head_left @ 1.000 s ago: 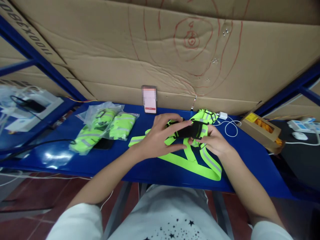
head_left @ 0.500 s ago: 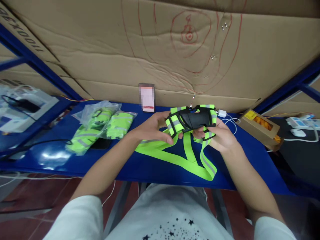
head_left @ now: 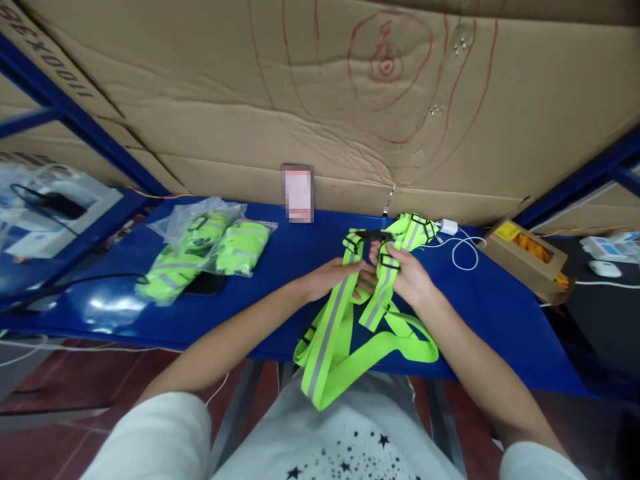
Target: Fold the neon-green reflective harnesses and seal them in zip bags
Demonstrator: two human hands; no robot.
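Left hand (head_left: 336,277): grip closed on the reflective strap vest (head_left: 345,313).
Right hand (head_left: 406,279): grip closed on its upper straps.
Vest: held above the blue bench (head_left: 500,313), loops hanging over the front edge.
Bagged vests (head_left: 210,247): far left.

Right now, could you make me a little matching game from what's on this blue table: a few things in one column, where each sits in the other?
Things:
1. reflective strap vest
2. bagged vests
3. phone
4. cardboard box

Places:
A. leaning on the cardboard wall
B. far right of the table
C. held in both hands, hanging over the near edge
D. on the table's left

Pairs: 1-C, 2-D, 3-A, 4-B
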